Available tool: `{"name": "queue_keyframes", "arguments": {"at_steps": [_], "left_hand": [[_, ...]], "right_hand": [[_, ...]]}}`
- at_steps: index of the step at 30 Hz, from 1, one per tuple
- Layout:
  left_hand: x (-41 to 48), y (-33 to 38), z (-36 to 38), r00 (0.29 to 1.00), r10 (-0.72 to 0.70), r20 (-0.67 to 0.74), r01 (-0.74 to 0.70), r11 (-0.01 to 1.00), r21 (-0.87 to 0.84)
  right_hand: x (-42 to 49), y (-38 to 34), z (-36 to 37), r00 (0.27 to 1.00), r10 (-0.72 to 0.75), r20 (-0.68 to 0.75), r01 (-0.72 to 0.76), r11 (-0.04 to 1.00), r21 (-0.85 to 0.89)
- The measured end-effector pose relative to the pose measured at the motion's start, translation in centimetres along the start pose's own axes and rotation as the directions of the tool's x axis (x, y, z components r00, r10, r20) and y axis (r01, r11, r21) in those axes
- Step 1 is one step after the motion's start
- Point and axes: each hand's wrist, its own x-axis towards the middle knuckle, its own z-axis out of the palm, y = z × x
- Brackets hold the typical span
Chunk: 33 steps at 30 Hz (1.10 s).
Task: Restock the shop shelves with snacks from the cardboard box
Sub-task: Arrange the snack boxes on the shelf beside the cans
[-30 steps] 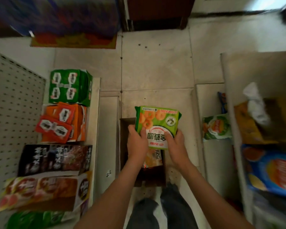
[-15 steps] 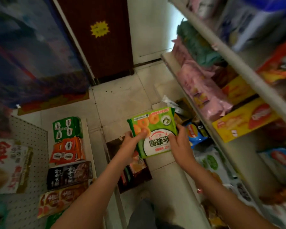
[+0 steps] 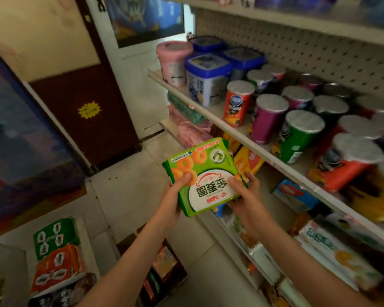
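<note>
A green snack packet (image 3: 205, 171) with orange rings and a white label is held upside down in front of me, between both hands. My left hand (image 3: 175, 196) grips its left edge with the thumb on the front. My right hand (image 3: 245, 196) grips its lower right corner, fingers curled behind. The cardboard box (image 3: 157, 269) stands on the floor below my arms, with a few packets inside. The packet hovers just left of the right-hand shop shelf (image 3: 208, 111), level with its middle board.
The right shelf carries pink and blue tubs (image 3: 206, 76) and several chip canisters (image 3: 297, 125); lower boards hold boxed snacks (image 3: 333, 247). A low left shelf holds green, orange and dark packs (image 3: 56, 251). A dark door (image 3: 84, 111) closes the tiled aisle ahead.
My view has swung up from the floor and box to the right-hand shelves. Both hands have lifted the green packet out above the box and towards the right shelf.
</note>
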Motion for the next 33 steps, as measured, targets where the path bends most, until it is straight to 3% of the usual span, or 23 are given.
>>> {"name": "queue_keyframes", "arguments": {"at_steps": [3, 8, 13, 16, 18, 21, 25, 29, 33], "left_hand": [[-0.3, 0.9, 2.2, 0.998, 0.018, 0.067, -0.019, 1.0, 0.007], [-0.4, 2.5, 4.0, 0.961, -0.013, 0.278, 0.005, 1.0, 0.029], [0.7, 5.4, 4.3, 0.882, 0.01, 0.47, 0.022, 0.998, -0.064], [1.9, 7.3, 5.1, 0.842, -0.072, 0.534, 0.053, 0.997, 0.051], [2.3, 8.1, 6.4, 0.794, -0.083, 0.602, -0.029, 0.984, 0.174], [1.7, 8.9, 8.8, 0.68, -0.173, 0.713, -0.189, 0.898, 0.398], [-0.2, 9.8, 13.0, 0.544, -0.34, 0.767, -0.373, 0.721, 0.584], [-2.8, 9.0, 17.8, 0.398, -0.51, 0.763, -0.57, 0.515, 0.641], [-6.3, 6.6, 22.1, 0.349, -0.522, 0.779, -0.703, 0.403, 0.585]], "right_hand": [[-1.2, -1.9, -0.2, 1.0, -0.02, -0.012, 0.022, 0.992, 0.121], [-2.8, -4.5, 0.0, 0.986, -0.166, -0.009, 0.166, 0.986, -0.012], [-4.8, -7.8, -0.1, 0.961, -0.265, -0.083, 0.264, 0.964, -0.027], [-6.2, -9.7, -0.5, 0.947, -0.3, -0.114, 0.291, 0.953, -0.087], [-7.2, -10.6, -0.9, 0.937, -0.323, -0.13, 0.3, 0.939, -0.168], [-8.7, -11.7, -1.5, 0.934, -0.341, -0.109, 0.287, 0.894, -0.344], [-11.0, -12.6, -2.9, 0.934, -0.336, -0.124, 0.258, 0.871, -0.417], [-13.7, -13.2, -4.5, 0.919, -0.353, -0.173, 0.23, 0.84, -0.491], [-16.7, -13.8, -6.7, 0.884, -0.393, -0.254, 0.221, 0.829, -0.514]]}}
